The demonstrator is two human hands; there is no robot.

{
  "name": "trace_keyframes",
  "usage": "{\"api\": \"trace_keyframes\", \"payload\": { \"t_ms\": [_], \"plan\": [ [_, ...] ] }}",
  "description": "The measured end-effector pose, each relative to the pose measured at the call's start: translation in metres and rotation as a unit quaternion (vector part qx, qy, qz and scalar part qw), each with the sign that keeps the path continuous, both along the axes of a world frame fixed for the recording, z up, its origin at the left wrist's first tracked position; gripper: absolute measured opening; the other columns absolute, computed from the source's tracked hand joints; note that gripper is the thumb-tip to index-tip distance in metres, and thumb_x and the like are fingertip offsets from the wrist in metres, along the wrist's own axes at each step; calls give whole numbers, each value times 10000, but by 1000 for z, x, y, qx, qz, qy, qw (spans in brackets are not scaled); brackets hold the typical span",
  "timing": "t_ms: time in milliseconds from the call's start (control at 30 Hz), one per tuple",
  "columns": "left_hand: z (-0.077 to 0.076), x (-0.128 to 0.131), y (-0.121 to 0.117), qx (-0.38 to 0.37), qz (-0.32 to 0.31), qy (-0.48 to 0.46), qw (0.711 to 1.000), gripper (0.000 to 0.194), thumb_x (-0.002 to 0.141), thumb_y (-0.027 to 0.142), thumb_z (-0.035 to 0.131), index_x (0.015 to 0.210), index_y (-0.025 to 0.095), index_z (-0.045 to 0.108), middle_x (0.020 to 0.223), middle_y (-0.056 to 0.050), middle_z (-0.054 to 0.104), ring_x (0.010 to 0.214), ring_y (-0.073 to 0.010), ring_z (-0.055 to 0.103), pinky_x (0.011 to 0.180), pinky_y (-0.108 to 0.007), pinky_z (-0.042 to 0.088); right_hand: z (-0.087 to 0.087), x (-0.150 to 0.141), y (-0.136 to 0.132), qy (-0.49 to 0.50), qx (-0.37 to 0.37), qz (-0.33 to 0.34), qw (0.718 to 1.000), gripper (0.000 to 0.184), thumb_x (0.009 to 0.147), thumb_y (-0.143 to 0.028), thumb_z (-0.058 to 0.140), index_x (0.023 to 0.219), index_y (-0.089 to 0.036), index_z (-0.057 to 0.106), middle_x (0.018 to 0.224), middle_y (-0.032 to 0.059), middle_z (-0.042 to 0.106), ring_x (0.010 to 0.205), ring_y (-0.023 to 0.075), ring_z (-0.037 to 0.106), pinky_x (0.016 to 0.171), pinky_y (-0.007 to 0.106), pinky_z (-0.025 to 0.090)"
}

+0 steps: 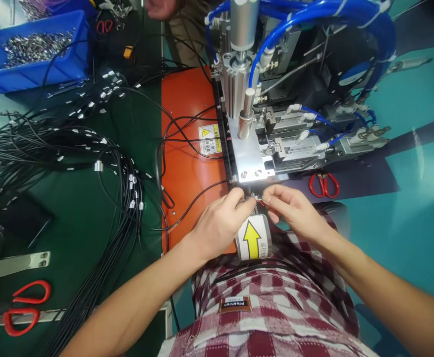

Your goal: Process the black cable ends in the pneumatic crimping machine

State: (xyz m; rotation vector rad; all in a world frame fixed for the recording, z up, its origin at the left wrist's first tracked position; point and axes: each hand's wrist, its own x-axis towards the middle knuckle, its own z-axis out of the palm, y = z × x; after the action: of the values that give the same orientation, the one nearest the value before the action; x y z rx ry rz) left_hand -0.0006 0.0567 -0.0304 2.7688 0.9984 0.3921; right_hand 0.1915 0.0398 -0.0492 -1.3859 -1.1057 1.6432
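At the front edge of the machine (252, 153), both hands meet over the end of a thin cable with a small metal connector (254, 196). My left hand (219, 223) is closed, thumb and forefinger pinching the connector end. Thin coloured wires (260, 201), one of them red, stick out toward my right hand (289, 208), whose thumb and forefinger are pressed together on them. Fingertips cover part of the joint. Just below the hands is a white label with a yellow arrow (252, 240). An orange machine cover (190, 198) lies left of my left hand.
Black cables with metal ends (120, 163) spread over the green table at left. A blue bin (68, 64) holds small metal parts. Red-handled scissors (324, 185) lie right of the machine, another red-handled pair (27, 307) at lower left. Another person's hand (161, 7) shows at the top.
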Motion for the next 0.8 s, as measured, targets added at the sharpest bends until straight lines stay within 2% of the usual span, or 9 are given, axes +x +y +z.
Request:
{"api": "trace_keyframes", "payload": {
  "t_ms": [433,633,800],
  "plan": [
    [-2,2,2,0,7,-28,1000,313,956,132,321,1022,109,627,864,-89,558,737,-158,589,602,-263,540,-2,0,0,3,9,-14,1000,284,827,-450,601,750,-186,529,455,-70,489,432,89,386,470,243,282],
    [-1,3,1,5,14,-8,1000,305,950,130,344,1046,101,632,860,-95,565,740,-169,599,583,-262,532,-2,0,1,-9,11,-9,1000,311,830,-480,597,754,-185,533,461,-67,487,442,96,398,476,247,296],
    [0,4,0,14,19,-8,1000,343,976,166,301,1037,105,633,844,-91,572,720,-161,597,578,-256,532,-2,-1,-1,-5,10,-17,1000,305,837,-472,599,764,-185,522,463,-71,478,443,94,390,476,245,297]
  ]
}}
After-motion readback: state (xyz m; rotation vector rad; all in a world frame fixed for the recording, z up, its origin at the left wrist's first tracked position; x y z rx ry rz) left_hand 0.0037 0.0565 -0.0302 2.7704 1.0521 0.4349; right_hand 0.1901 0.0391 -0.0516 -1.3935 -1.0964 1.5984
